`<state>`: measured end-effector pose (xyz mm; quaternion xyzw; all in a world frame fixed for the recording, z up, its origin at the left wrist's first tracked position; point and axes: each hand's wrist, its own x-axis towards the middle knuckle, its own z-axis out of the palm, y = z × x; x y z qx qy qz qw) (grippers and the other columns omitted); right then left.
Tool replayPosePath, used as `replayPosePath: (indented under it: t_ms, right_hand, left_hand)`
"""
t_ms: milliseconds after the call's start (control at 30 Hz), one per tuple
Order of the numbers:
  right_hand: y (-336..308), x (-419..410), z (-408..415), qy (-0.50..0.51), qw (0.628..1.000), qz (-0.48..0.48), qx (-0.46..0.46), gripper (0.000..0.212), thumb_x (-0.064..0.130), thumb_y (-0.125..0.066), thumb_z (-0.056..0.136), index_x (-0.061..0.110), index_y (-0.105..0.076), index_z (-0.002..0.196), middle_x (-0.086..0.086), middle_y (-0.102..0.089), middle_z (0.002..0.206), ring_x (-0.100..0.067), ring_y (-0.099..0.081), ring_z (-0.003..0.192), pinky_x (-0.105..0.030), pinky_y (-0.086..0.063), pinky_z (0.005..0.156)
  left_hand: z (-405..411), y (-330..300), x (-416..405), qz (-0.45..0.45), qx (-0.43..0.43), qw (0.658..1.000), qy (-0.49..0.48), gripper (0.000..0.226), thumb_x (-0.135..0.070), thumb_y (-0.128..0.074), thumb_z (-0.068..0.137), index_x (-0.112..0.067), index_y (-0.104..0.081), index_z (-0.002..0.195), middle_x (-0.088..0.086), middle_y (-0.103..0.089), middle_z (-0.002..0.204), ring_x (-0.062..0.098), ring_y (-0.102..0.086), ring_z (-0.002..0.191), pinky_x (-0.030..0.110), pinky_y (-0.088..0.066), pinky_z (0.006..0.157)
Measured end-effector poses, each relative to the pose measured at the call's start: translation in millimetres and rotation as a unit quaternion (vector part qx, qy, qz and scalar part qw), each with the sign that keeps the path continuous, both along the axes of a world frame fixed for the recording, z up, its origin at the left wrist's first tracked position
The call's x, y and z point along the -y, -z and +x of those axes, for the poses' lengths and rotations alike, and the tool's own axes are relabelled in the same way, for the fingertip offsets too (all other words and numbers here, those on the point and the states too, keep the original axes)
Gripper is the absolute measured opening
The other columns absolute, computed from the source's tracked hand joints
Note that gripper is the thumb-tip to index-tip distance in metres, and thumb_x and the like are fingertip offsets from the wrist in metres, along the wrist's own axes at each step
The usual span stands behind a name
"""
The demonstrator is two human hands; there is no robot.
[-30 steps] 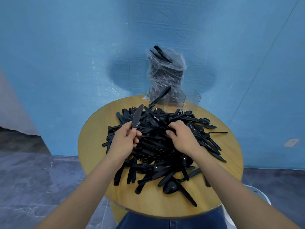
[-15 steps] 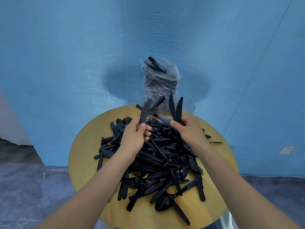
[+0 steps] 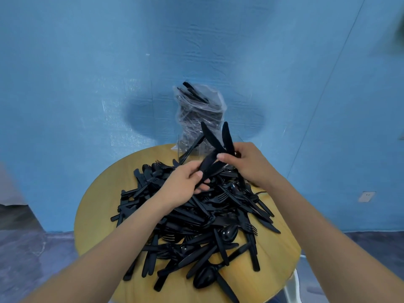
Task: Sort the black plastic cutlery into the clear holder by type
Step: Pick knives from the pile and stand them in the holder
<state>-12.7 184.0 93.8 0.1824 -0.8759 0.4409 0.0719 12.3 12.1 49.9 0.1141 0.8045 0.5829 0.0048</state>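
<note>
Knives: we see right hand (image 3: 247, 165) gripping 2 knives (image 3: 218, 139), left hand (image 3: 185, 184) pinching 1 knife (image 3: 206, 166) toward them; loose bunching risks dropping some onto pile (image 3: 196, 226).

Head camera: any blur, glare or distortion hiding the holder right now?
Head view: the wide lens bows the wall and table; edges smear, especially the top right corner. The clear holder barely shows, lost against the glinting plastic bag. Both hands and their knives stay fairly sharp.
</note>
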Motion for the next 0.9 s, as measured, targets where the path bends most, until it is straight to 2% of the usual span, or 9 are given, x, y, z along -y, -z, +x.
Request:
replayPosePath:
  t_ms: [133, 233, 400, 467, 567, 633, 733, 800, 900]
  right_hand:
    - [7, 8, -5, 0.052, 0.995, -0.088, -0.022, 0.012, 0.017, -0.063, 0.089, 0.01, -0.067, 0.081, 0.002, -0.062, 0.077, -0.012, -0.055, 0.075, -0.031, -0.043, 0.074]
    - [12, 12, -5, 0.071, 0.99, -0.117, -0.021, 0.016, 0.017, -0.062, 0.09, 0.01, -0.065, 0.076, 0.003, -0.059, 0.071, -0.012, -0.052, 0.07, -0.029, -0.039, 0.07]
    - [5, 4, -3, 0.13, 0.974, -0.185, -0.008, 0.024, 0.026, -0.052, 0.096, 0.024, -0.064, 0.075, 0.009, -0.055, 0.071, -0.008, -0.051, 0.069, -0.035, -0.047, 0.078]
    - [4, 3, 5, 0.112, 0.977, -0.18, 0.036, 0.02, 0.027, -0.053, 0.096, 0.022, -0.067, 0.081, 0.006, -0.055, 0.072, -0.009, -0.053, 0.067, -0.034, -0.046, 0.079]
    - [22, 18, 19, 0.048, 0.98, -0.148, 0.122, 0.013, 0.024, -0.056, 0.094, 0.017, -0.064, 0.087, 0.004, -0.058, 0.071, -0.005, -0.057, 0.062, -0.023, -0.042, 0.067]
    - [37, 29, 23, 0.01, 0.976, -0.18, 0.121, 0.007, 0.013, -0.058, 0.093, 0.013, -0.064, 0.096, 0.005, -0.066, 0.079, -0.003, -0.062, 0.067, -0.018, -0.046, 0.062]
    - [46, 37, 21, 0.008, 0.964, -0.239, 0.118, 0.018, 0.004, -0.057, 0.092, 0.004, -0.062, 0.109, -0.003, -0.069, 0.089, -0.005, -0.067, 0.069, -0.014, -0.049, 0.056]
    - [49, 40, 18, 0.031, 0.969, -0.225, 0.098, 0.017, 0.008, -0.057, 0.092, 0.008, -0.064, 0.108, -0.006, -0.07, 0.092, -0.012, -0.068, 0.076, -0.02, -0.055, 0.06]
    - [51, 42, 14, 0.051, 0.984, -0.157, 0.065, 0.014, 0.023, -0.061, 0.09, 0.017, -0.067, 0.102, -0.002, -0.071, 0.091, -0.017, -0.069, 0.081, -0.038, -0.058, 0.075]
  left_hand:
    - [6, 1, -8, 0.101, 0.074, 0.991, 0.045, 0.028, -0.01, -0.034, 0.102, -0.025, -0.056, 0.11, 0.001, -0.067, 0.089, 0.006, -0.065, 0.069, 0.019, -0.054, 0.065]
    - [5, 5, -8, 0.143, 0.101, 0.983, 0.061, 0.026, -0.008, -0.037, 0.101, -0.018, -0.057, 0.113, 0.002, -0.066, 0.086, 0.006, -0.059, 0.065, 0.02, -0.05, 0.061]
    - [-2, 10, -5, 0.175, 0.093, 0.98, -0.013, 0.029, -0.001, -0.039, 0.1, -0.017, -0.056, 0.116, 0.004, -0.061, 0.084, 0.006, -0.054, 0.061, 0.017, -0.049, 0.057]
    - [-5, 11, -4, 0.187, 0.084, 0.978, -0.045, 0.029, -0.001, -0.038, 0.1, -0.016, -0.056, 0.117, 0.004, -0.06, 0.084, 0.007, -0.055, 0.063, 0.017, -0.051, 0.059]
    - [-10, 12, -8, 0.195, 0.067, 0.975, -0.087, 0.029, -0.002, -0.038, 0.1, -0.013, -0.057, 0.118, 0.006, -0.062, 0.088, 0.012, -0.059, 0.074, 0.021, -0.055, 0.065]
    - [-11, 13, -12, 0.192, 0.054, 0.975, -0.098, 0.029, -0.003, -0.038, 0.1, -0.011, -0.057, 0.119, 0.008, -0.067, 0.099, 0.018, -0.064, 0.088, 0.027, -0.056, 0.072]
    - [-10, 13, -17, 0.211, 0.039, 0.971, -0.103, 0.029, -0.003, -0.039, 0.099, -0.013, -0.059, 0.119, 0.004, -0.069, 0.107, 0.018, -0.065, 0.099, 0.028, -0.057, 0.072]
    - [-9, 11, -18, 0.221, 0.033, 0.97, -0.099, 0.03, -0.003, -0.04, 0.099, -0.015, -0.06, 0.118, 0.0, -0.07, 0.105, 0.016, -0.066, 0.098, 0.025, -0.056, 0.068]
    - [-8, 10, -19, 0.246, 0.036, 0.964, -0.097, 0.031, -0.003, -0.04, 0.099, -0.02, -0.063, 0.111, -0.003, -0.071, 0.101, 0.015, -0.067, 0.095, 0.025, -0.055, 0.065]
